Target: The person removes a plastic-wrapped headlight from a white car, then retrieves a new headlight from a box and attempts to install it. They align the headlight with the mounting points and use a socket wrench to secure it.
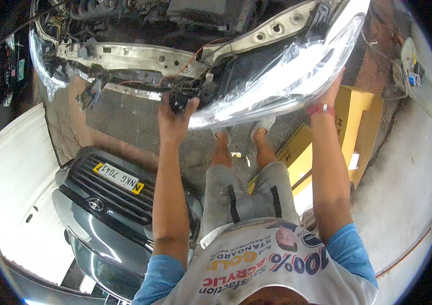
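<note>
A long headlight (277, 81), wrapped in shiny clear plastic film, sits at the right front corner of a car whose bumper is off. My left hand (174, 119) grips the black inner end of the headlight, thumb on one side and fingers on the other. At the outer end, my right hand (332, 94) holds the headlight's edge; most of its fingers are hidden behind the film. The bare pale metal crossbeam (124, 58) of the car runs just beyond my left hand. A thin orange wire (195, 55) loops over that beam.
Another film-wrapped headlight (43, 63) is at the car's far left corner. Yellow cardboard boxes (351, 127) stand on the floor by my right forearm. A dark car front (119, 203) lies to my left, close to my left arm. A white table (414, 76) carries small items.
</note>
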The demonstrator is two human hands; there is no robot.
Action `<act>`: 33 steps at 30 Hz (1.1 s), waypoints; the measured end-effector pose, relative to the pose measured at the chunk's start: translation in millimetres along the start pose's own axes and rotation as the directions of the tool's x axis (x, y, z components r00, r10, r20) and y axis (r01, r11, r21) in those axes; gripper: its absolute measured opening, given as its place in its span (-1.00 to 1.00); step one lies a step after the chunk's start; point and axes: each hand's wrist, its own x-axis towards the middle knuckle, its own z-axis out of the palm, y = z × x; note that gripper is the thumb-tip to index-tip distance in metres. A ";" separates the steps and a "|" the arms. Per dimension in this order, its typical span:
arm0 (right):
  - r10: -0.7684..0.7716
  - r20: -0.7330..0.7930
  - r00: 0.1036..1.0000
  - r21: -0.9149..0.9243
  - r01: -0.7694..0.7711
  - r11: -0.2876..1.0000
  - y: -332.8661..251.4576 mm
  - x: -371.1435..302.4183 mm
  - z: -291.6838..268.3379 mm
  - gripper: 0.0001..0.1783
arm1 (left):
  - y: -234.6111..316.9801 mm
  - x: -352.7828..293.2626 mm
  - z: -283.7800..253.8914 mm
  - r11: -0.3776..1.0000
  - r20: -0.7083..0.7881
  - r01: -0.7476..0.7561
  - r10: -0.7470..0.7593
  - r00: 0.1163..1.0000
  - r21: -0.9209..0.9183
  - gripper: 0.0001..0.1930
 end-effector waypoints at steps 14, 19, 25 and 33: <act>0.034 -0.049 0.998 0.008 -0.034 0.999 13.4 10.4 -15.6 -0.12 | 6.8 8.9 6.2 0.983 -0.016 0.047 -0.051 0.999 -0.178 -0.52; 0.020 -0.043 0.999 -0.007 -0.020 1.000 19.6 22.3 -26.3 -0.05 | 10.5 9.1 5.3 0.991 0.000 0.069 -0.069 0.998 -0.114 -0.56; 0.035 -0.039 0.999 -0.018 -0.035 0.999 13.4 8.7 -14.1 -0.03 | 14.9 10.4 2.0 0.986 -0.018 0.110 -0.113 0.993 -0.122 -0.55; 0.095 -0.009 0.995 -0.015 -0.095 0.995 10.5 7.6 -13.3 0.02 | 11.0 20.5 -0.5 0.869 0.104 -0.338 0.322 0.941 0.363 -0.70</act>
